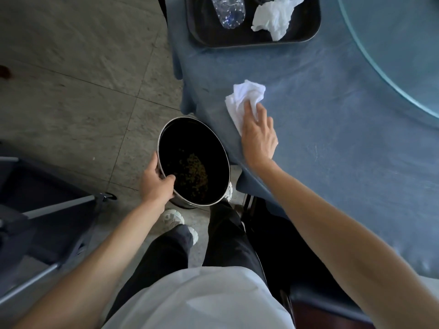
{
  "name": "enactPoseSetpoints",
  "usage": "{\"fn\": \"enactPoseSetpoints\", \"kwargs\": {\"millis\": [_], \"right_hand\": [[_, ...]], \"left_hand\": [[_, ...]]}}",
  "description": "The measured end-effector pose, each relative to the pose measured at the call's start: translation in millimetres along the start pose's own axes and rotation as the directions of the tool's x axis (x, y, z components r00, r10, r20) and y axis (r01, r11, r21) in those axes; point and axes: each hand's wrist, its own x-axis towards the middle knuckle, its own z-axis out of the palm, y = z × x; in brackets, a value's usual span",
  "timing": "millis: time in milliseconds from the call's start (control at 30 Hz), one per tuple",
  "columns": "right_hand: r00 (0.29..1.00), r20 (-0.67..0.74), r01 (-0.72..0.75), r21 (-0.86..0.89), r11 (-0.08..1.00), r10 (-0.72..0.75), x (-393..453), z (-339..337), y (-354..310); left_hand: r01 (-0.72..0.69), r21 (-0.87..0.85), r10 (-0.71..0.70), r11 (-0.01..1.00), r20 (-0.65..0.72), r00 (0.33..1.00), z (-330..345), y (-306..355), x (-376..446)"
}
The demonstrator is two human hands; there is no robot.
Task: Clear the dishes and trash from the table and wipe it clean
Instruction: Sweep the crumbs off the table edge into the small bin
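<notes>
White cloth (244,102) lies under the right hand (259,136), whose fingers press it flat on the blue table cover (332,129), near the table's edge. The left hand (155,181) grips the rim of a metal bin (193,161), held just beside that edge; small crumbs lie inside. Farther away, a dark tray (251,36) carries a plastic bottle (229,10) and a crumpled napkin (276,17).

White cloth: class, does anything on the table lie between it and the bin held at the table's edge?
Nothing visible. The right hand presses the white cloth on bare blue table; the bin, gripped by the left hand, sits just below the edge.
</notes>
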Motion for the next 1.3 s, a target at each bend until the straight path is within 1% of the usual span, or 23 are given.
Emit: {"fn": "enactPoseSetpoints", "kwargs": {"millis": [67,133,167,200,233,267,367,433,500,600,733,833,900,1000,1100,1200,1300], "right_hand": [[0.988,0.075,0.135,-0.010,0.991,-0.133,-23.4,12.9,-19.4],[0.928,0.159,0.332,0.055,0.942,-0.337,-47.1,21.1,-36.5],[0.890,0.176,0.411,0.093,0.907,-0.421,-56.2,23.1,-41.5],[0.867,0.164,0.455,0.124,0.882,-0.471,-61.7,24.5,-43.3],[0.868,0.128,0.461,0.155,0.874,-0.481,-63.3,24.4,-43.1],[0.887,0.084,0.434,0.189,0.881,-0.455,-62.1,22.5,-41.4],[0.952,-0.018,0.299,0.267,0.916,-0.306,-51.4,11.0,-28.4],[0.966,-0.036,0.254,0.280,0.926,-0.254,-44.9,7.4,-16.7],[0.965,-0.029,0.259,0.288,0.922,-0.262,-46.2,9.0,-11.2],[0.954,-0.001,0.288,0.297,0.910,-0.301,-58.7,18.6,-17.6],[0.933,0.042,0.324,0.339,0.883,-0.358,-74.3,36.2,-39.6],[0.900,0.083,0.376,0.345,0.860,-0.427,-84.5,59.7,-55.8],[0.891,0.117,0.381,0.333,0.862,-0.439,-88.1,81.7,-61.5],[0.912,0.176,0.305,0.309,0.901,-0.370,-89.3,120.4,-60.4],[0.918,0.296,0.196,0.243,0.950,-0.265,-88.6,166.9,-57.4],[0.929,0.319,0.109,0.245,0.963,-0.186,-83.7,214.1,-49.0],[0.926,0.339,0.099,0.213,0.972,-0.168,-77.7,262.4,-41.8]], "left_hand": [[0.004,-0.005,-0.004,1.000,-0.003,1.000,2.2,3.8,-1.7],[0.014,-0.025,-0.014,1.000,-0.002,1.000,5.9,8.9,-3.4],[0.011,-0.033,-0.011,0.999,0.001,1.000,8.5,11.3,-4.1],[0.003,-0.033,-0.003,0.999,0.002,1.000,10.2,13.8,-4.6],[-0.002,-0.034,0.002,0.999,0.002,1.000,10.9,15.8,-4.7],[-0.002,-0.042,0.002,0.999,0.000,1.000,11.1,16.7,-4.0],[0.008,-0.066,-0.008,0.998,0.005,1.000,10.6,15.4,-3.2],[0.010,-0.069,-0.009,0.998,0.011,1.000,10.9,15.2,-3.2],[0.007,-0.079,-0.006,0.997,0.012,1.000,10.2,13.3,-2.4],[0.020,-0.100,-0.018,0.995,0.016,1.000,4.7,3.8,0.2],[0.068,-0.156,-0.070,0.985,-0.007,0.998,-9.6,-18.8,14.9],[0.066,-0.122,-0.071,0.990,-0.040,0.997,-21.4,-42.7,31.2],[0.078,-0.102,-0.083,0.992,-0.051,0.995,-26.8,-61.9,46.4],[0.122,-0.111,-0.127,0.986,-0.040,0.991,-30.3,-93.7,79.4],[0.161,-0.085,-0.165,0.983,-0.041,0.985,-28.9,-131.9,118.5],[0.111,-0.041,-0.113,0.993,-0.038,0.993,-16.6,-173.3,154.1],[0.044,-0.039,-0.045,0.998,-0.025,0.999,-0.3,-205.2,191.0]]}}
